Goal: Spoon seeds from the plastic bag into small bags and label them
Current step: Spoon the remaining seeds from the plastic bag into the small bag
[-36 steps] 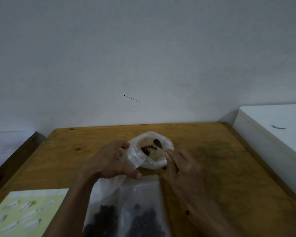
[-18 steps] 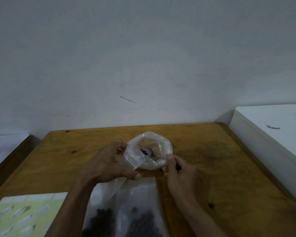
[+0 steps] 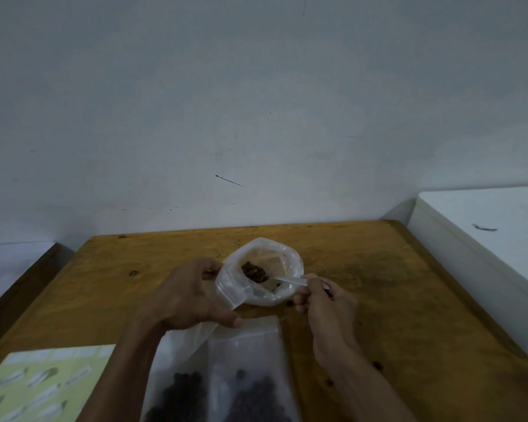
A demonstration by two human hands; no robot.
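Observation:
A clear plastic bag [image 3: 282,254] stands open on the wooden table [image 3: 393,284], with dark brown seeds [image 3: 254,271] heaped on a clear plastic spoon [image 3: 290,280] inside its mouth. My right hand [image 3: 323,300] pinches the spoon's handle at the bag's right rim. My left hand [image 3: 189,293] holds a small clear zip bag [image 3: 230,289] against the big bag's left side. Two filled small bags of dark seeds [image 3: 223,382] lie flat near the front edge, between my forearms.
A pale green label sheet [image 3: 40,382] with white stickers lies at the front left. A white box or cabinet [image 3: 482,239] stands along the table's right edge. A grey wall rises behind the table. A few loose seeds [image 3: 377,365] dot the right side.
My right hand has lifted the spoon out of the big bag's bottom, now loaded with seeds at the mouth. My left hand keeps its hold on the small bag.

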